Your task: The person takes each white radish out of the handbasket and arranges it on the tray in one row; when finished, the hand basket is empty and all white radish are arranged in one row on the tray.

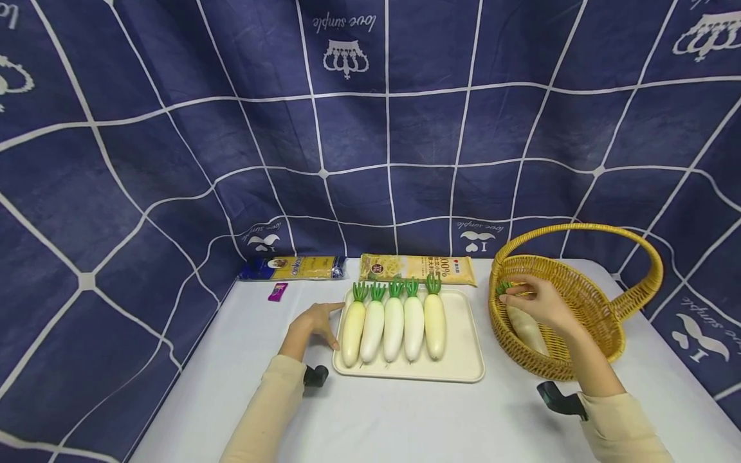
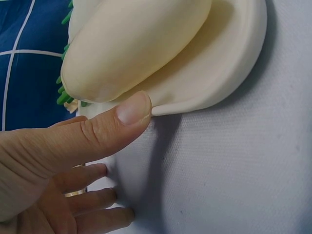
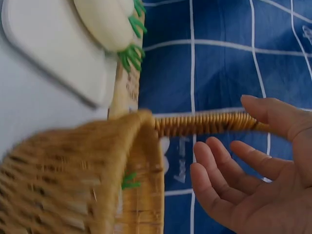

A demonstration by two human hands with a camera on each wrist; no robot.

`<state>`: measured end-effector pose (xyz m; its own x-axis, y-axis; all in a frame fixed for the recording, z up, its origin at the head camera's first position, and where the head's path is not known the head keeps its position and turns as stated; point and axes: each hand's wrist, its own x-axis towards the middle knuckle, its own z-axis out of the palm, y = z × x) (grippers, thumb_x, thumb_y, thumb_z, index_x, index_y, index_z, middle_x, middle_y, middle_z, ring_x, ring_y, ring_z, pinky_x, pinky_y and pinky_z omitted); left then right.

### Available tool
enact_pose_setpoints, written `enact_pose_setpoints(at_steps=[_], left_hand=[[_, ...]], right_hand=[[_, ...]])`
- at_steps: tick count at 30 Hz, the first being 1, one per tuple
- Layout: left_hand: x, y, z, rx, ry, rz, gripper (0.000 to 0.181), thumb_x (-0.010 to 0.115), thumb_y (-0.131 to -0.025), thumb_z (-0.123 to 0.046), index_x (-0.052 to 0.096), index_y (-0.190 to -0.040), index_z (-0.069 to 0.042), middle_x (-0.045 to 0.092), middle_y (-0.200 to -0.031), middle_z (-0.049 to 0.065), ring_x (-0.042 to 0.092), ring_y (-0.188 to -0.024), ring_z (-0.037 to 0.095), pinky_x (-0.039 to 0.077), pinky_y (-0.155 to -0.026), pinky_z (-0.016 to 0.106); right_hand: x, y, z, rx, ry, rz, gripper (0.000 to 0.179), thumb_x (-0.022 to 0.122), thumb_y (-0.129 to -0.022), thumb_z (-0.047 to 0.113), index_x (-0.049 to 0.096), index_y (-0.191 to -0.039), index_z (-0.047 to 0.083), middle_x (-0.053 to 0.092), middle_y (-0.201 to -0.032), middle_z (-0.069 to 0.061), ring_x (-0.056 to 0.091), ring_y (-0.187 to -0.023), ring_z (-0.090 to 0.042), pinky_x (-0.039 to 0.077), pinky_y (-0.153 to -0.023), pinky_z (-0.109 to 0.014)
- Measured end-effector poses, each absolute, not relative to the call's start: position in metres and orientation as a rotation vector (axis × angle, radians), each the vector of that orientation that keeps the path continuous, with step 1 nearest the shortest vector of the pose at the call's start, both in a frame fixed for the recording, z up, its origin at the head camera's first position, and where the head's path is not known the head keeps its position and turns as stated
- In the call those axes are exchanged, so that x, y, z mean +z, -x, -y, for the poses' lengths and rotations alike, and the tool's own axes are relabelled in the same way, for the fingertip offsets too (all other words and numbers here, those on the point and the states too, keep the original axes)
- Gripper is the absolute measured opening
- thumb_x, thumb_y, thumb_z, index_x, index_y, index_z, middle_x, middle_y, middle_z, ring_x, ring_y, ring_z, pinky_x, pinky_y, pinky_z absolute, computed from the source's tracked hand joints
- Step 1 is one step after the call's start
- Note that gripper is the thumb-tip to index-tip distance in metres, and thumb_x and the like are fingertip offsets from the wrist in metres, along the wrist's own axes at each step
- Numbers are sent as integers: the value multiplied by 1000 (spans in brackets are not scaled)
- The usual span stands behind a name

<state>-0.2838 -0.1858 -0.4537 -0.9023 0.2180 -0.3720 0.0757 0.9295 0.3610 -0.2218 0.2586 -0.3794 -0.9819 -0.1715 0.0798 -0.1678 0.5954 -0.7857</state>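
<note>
Several white radishes with green tops lie side by side on a cream tray. At the tray's left edge is my left hand, fingers spread. In the left wrist view its thumb touches the rim beside the nearest radish. My right hand hovers over the wicker basket, close to the green top of another white radish inside. In the right wrist view that hand has loosely bent fingers with nothing between them, beside the basket handle.
Behind the tray lie a blue-and-yellow pasta packet and a yellow food packet. A small purple wrapped candy lies left of the tray. Blue checked cloth hangs behind the white table.
</note>
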Motion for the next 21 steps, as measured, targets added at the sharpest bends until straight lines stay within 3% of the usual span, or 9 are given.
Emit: enact_pose_setpoints(at_steps=[10,21], left_hand=[[-453,282,188,489,-206,-2676,108,93,-49,-23,42,-143,-16,44,-138,26,39,-128,44,35,-104,58],[-452,283,186,488,-223,-2678,108,93,-48,-23,42,-143,-15,45,-137,27,39,-128,45,36,-104,58]], right_hand=[[-383,238,-294,-1301,236,-2722,64,63,-90,20,35,-135,-15,58,-111,-32,61,-94,-32,54,-71,-31],[-391,257,-314,-1261,184,-2601,77,64,-89,22,22,-138,-20,55,-115,-36,61,-100,-35,55,-84,-44]])
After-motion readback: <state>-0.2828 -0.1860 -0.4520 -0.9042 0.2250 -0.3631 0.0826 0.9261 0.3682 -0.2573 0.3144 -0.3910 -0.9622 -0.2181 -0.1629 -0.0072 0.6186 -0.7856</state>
